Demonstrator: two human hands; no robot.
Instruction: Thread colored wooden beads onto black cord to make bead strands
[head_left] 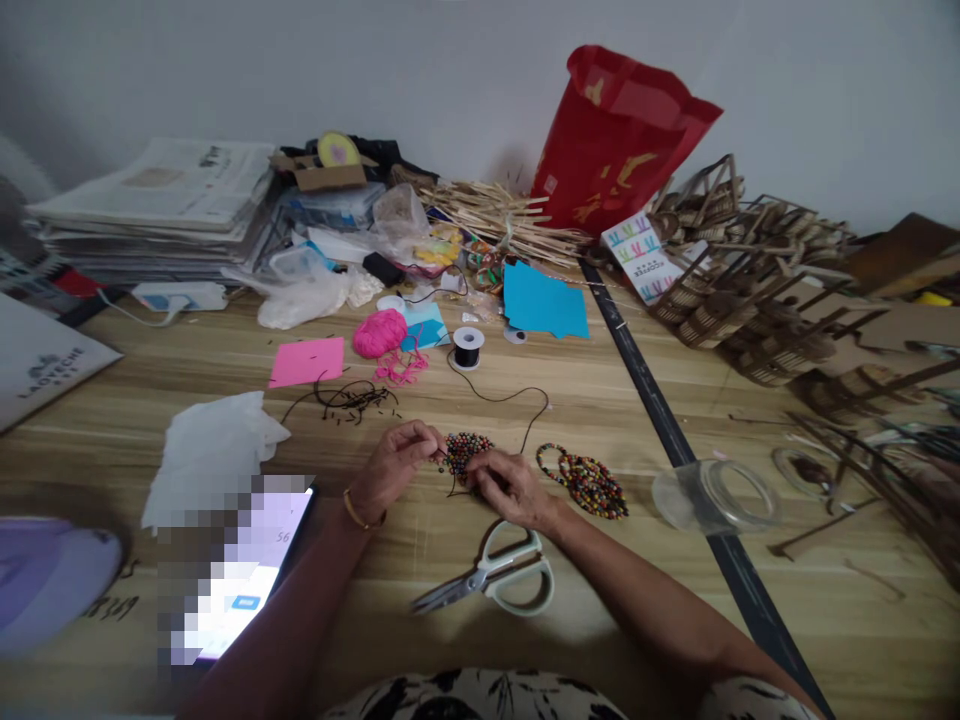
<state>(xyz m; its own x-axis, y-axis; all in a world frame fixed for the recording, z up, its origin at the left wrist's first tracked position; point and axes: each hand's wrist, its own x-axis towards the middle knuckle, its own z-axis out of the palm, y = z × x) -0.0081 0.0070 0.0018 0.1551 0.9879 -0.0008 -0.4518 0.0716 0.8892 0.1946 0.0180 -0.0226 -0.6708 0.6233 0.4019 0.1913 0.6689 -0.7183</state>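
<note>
Far left on the wooden bench (600, 400) sits a stack of newspapers (157, 210), pushed back against the wall, well away from the work. Closer in there's a white plastic bag (210, 440) lying crumpled, and a phone (240, 570) propped right beside the left forearm with its screen lit, probably parked there so it's easy to glance at.

Further back in the middle: a pink paper square (307, 361), a little scatter of dark thread offcuts (349, 398), a ball of pink yarn (379, 332) and a spool of black cord (468, 347). The cord runs off the spool in a loose curve straight down to the hands, so it looks like the spool sits there to feed the work.

The left hand (394, 465) pinches the edge of the small beaded piece (463, 452) between thumb and fingertips, holding it just off the bench. The right hand (510, 487) is closed on the other side of the same piece, fingers curled down over it, likely steadying it. I can't tell if there's a needle in there, too small.

White-handled scissors (491, 578) lie just in front of the right hand, shut, within easy grab. Just right of that hand rests 1 finished-looking beaded piece (586, 482), set aside. Further right, a clear plastic lid (716, 495) lies over the dark strip across the bench.
</note>
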